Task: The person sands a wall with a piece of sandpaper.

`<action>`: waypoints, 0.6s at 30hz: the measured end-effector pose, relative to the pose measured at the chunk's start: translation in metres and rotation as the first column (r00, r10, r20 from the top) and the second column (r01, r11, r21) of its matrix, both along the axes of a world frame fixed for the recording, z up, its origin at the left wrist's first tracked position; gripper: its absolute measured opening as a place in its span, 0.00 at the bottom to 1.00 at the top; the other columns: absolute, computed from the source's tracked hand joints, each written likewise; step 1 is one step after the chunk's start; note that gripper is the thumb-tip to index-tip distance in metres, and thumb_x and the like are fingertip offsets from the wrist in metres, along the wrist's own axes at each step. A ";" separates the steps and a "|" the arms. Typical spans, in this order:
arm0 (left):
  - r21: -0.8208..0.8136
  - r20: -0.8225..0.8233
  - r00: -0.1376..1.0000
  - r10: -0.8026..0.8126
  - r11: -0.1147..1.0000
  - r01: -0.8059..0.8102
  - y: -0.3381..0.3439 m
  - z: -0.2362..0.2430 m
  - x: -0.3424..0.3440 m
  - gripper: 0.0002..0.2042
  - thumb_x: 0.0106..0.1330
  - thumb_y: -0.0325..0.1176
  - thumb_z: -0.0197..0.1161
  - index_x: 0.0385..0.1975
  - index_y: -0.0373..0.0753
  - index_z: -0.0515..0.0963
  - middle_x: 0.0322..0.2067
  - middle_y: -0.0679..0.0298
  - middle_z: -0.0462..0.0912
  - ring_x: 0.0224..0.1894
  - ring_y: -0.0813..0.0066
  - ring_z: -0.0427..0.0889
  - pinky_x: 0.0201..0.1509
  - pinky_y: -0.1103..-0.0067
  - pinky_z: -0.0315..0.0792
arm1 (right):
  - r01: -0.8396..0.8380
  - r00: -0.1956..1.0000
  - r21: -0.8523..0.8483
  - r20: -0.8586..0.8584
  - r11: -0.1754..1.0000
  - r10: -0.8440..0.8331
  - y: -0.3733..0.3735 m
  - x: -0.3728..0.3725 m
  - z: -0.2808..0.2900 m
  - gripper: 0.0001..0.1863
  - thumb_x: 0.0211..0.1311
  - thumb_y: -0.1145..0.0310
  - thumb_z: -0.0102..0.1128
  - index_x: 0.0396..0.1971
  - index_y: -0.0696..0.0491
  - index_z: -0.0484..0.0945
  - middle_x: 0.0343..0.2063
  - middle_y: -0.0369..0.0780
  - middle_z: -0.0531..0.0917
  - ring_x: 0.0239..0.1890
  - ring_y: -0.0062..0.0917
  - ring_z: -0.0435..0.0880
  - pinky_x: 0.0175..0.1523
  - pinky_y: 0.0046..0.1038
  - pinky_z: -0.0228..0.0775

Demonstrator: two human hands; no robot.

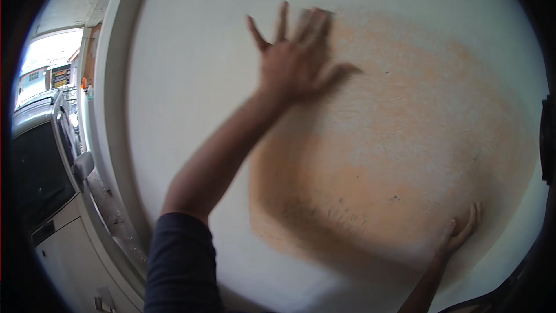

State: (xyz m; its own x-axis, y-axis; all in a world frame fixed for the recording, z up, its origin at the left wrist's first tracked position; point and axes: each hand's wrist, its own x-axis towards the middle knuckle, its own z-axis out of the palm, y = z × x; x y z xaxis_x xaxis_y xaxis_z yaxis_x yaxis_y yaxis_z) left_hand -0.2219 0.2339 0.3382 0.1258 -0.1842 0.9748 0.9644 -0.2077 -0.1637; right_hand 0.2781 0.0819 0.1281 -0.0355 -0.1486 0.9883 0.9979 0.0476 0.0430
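My left hand [291, 65] is raised against the upper left edge of a rough peach-orange patch [370, 165] on a pale wall [197, 52]. Its fingers are spread, with the thumb pointing right. Motion blurs the fingers near the middle; a dark greyish edge shows beside them, and whether it is a thin sheet or shadow I cannot tell. Lower right, my right hand [461, 233] touches or hovers close to the patch, its fingers apart and slightly curved. Nothing shows in it. The patch has whitish smears and small dark pits, mostly along its lower part.
A raised light-coloured frame [119, 110] runs down the wall's left side. Beyond it stands a silver vehicle [63, 226] with a side mirror [84, 165]. Farther back, a bright opening shows buildings. My arm's shadow falls across the patch.
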 end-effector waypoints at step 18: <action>-0.162 0.179 0.973 -0.145 0.971 0.175 -0.035 0.019 0.045 0.43 0.74 0.71 0.38 0.80 0.44 0.55 0.81 0.60 0.51 0.84 0.51 0.38 0.78 0.43 0.17 | 0.335 0.935 -0.007 0.125 0.942 -0.332 -0.021 -0.065 0.171 0.47 0.68 0.33 0.56 0.79 0.46 0.59 0.80 0.52 0.51 0.81 0.56 0.44 0.79 0.66 0.31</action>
